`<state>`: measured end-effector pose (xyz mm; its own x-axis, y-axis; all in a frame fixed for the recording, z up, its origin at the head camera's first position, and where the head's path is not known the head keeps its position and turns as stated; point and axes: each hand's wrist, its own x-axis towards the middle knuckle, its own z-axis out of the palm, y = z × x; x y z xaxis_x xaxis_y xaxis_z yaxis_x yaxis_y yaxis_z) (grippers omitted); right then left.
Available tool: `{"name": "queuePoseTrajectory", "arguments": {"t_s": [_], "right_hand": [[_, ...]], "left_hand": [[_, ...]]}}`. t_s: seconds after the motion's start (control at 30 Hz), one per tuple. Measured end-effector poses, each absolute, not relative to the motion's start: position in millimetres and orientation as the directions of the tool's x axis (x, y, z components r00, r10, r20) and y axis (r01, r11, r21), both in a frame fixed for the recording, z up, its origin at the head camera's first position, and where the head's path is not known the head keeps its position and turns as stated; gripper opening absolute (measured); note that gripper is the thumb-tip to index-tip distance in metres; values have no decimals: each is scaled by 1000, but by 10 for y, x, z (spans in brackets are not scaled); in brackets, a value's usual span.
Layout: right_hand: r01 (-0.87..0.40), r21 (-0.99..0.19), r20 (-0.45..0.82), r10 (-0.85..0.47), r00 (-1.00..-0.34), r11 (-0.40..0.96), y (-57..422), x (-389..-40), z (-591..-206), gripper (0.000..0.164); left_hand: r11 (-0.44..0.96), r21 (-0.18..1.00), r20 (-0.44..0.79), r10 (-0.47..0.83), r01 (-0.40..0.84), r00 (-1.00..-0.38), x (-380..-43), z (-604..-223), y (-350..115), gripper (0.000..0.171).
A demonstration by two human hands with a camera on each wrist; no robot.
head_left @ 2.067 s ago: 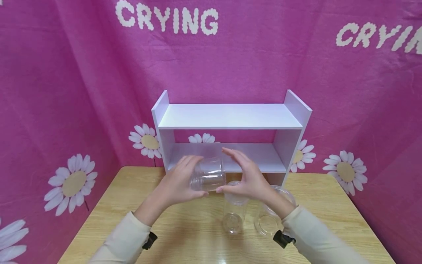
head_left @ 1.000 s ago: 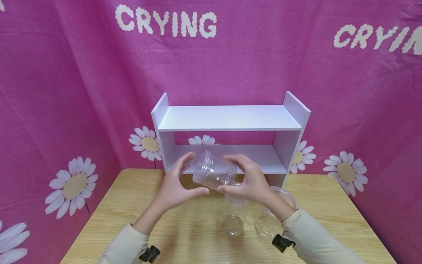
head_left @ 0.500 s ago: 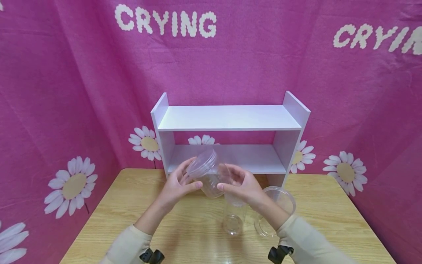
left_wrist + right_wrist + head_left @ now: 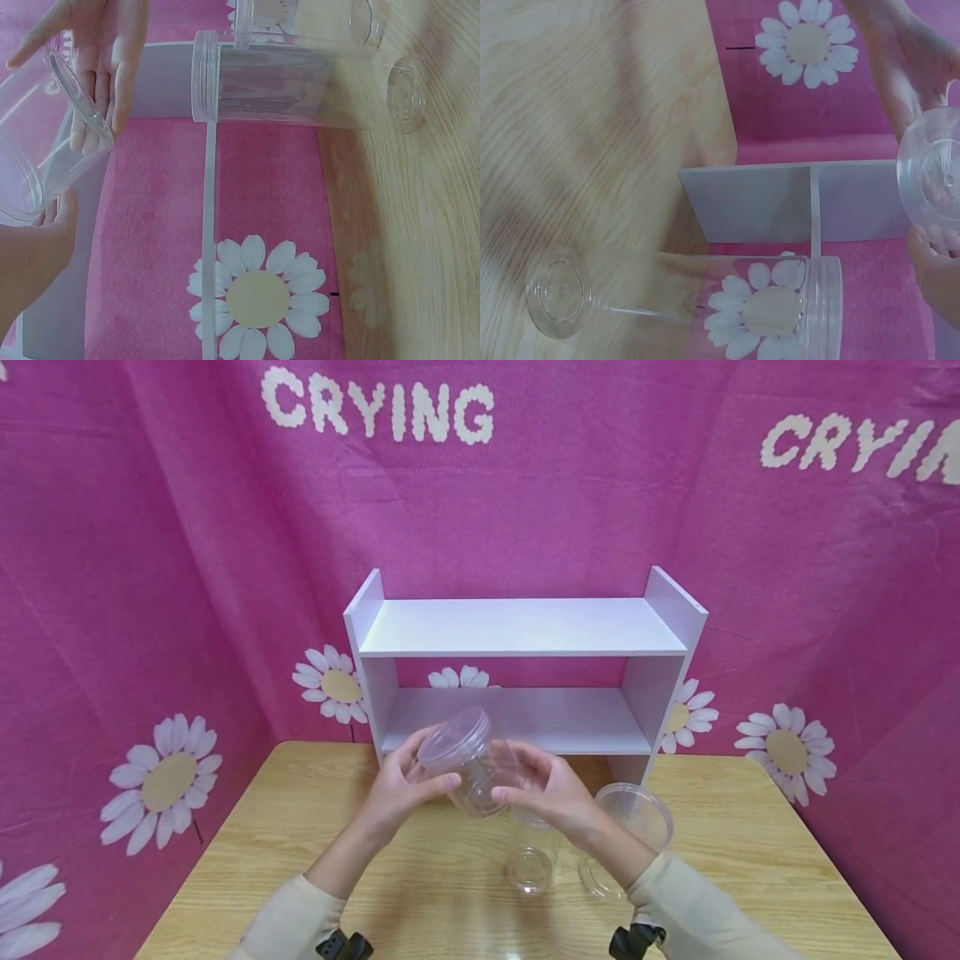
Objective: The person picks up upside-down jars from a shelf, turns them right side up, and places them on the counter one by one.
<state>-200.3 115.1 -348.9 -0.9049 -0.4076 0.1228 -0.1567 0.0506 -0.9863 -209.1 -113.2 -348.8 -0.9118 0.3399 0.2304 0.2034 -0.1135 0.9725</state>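
A clear plastic jar (image 4: pixel 480 781) with a screw lid (image 4: pixel 452 739) is held tilted above the table, its lid end up and to the left. My left hand (image 4: pixel 396 787) grips it near the lid, thumb in front and fingers behind. My right hand (image 4: pixel 561 792) holds the base end, thumb toward me. In the left wrist view, the right hand's fingers (image 4: pixel 103 82) lie against the jar's bottom edge. The right wrist view shows the round jar base (image 4: pixel 934 176) between both hands. Nothing is visible inside the jar.
On the wooden table (image 4: pixel 420 893) stand a tall narrow clear jar (image 4: pixel 531 864) and, right of it, a wider clear jar (image 4: pixel 637 810) partly behind my right forearm. A white two-tier shelf (image 4: pixel 522 627) stands at the back, before a pink flowered cloth (image 4: pixel 525 510).
The jar has turned from lying sideways to a tilt with its lid up and toward me. The left hand came off it briefly and took hold again; over the last half second little moved.
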Motion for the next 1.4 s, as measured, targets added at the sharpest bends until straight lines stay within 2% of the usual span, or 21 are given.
{"name": "queuePoseTrajectory", "arguments": {"t_s": [0.2,0.4,0.6,0.83,1.4], "right_hand": [[-186,-982,157,-420,-894,29,1234,-2017,-3483,72],[-232,-973,218,-394,-893,-12,1427,-2070,-3469,65],[-269,-962,237,-366,-900,38,1651,-2094,-3413,55],[-302,-947,253,-325,-911,109,1919,-2124,-3400,48],[-407,-870,356,-216,-909,279,2523,-2121,-3286,36]], "left_hand": [[-107,970,240,318,217,-917,-2079,-3512,-1172,77],[-9,972,229,272,236,-935,-2080,-3563,-1255,74],[98,956,247,231,276,-941,-2103,-3678,-1328,76],[236,937,211,203,257,-956,-2143,-3885,-1358,78],[371,903,141,222,218,-965,-2239,-4596,-1372,83]]}}
